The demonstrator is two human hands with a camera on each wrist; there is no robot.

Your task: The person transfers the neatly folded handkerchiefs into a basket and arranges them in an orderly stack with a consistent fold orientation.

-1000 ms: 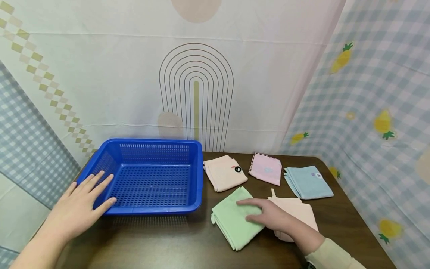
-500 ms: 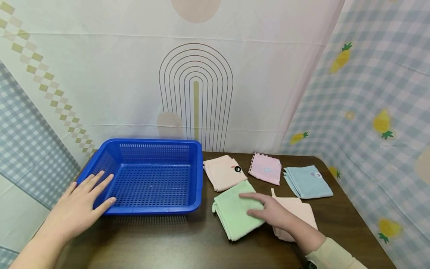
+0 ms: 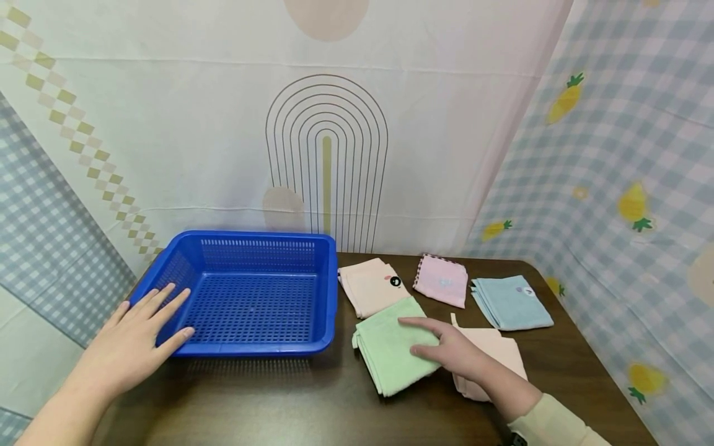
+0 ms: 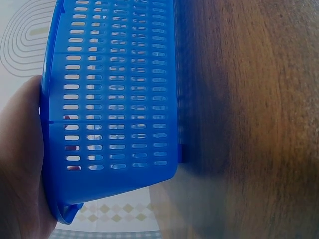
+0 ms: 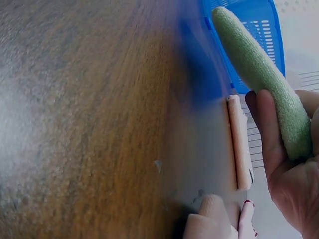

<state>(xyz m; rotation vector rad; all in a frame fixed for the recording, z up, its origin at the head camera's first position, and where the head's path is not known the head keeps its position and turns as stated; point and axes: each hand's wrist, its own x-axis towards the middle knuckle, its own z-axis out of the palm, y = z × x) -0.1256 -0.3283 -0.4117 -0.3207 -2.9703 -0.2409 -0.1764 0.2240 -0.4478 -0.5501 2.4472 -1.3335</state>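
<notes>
A folded green towel (image 3: 393, 350) is pinched in my right hand (image 3: 454, 353), fingers on one side and thumb on the other. In the right wrist view the green towel (image 5: 259, 69) hangs above the tabletop, apart from it. My left hand (image 3: 131, 341) rests with spread, straight fingers over the left front corner of a blue plastic basket (image 3: 326, 297). The basket's slotted wall (image 4: 114, 179) fills much of the left wrist view, where the left hand (image 4: 20, 159) lies along its rim. No cloth shows inside the basket.
Folded towels lie on the dark wooden table (image 3: 251, 409): a cream one with a face (image 3: 370, 288), a pink one (image 3: 440, 282), a blue one (image 3: 513, 303) and a pale peach one (image 3: 496, 353) partly under my right forearm. Patterned curtains (image 3: 446, 124) close off the back and sides.
The green towel has moved slightly away from me and up with my right hand, its far corner now overlapping the cream towel's edge in view. My left hand stays on the basket.
</notes>
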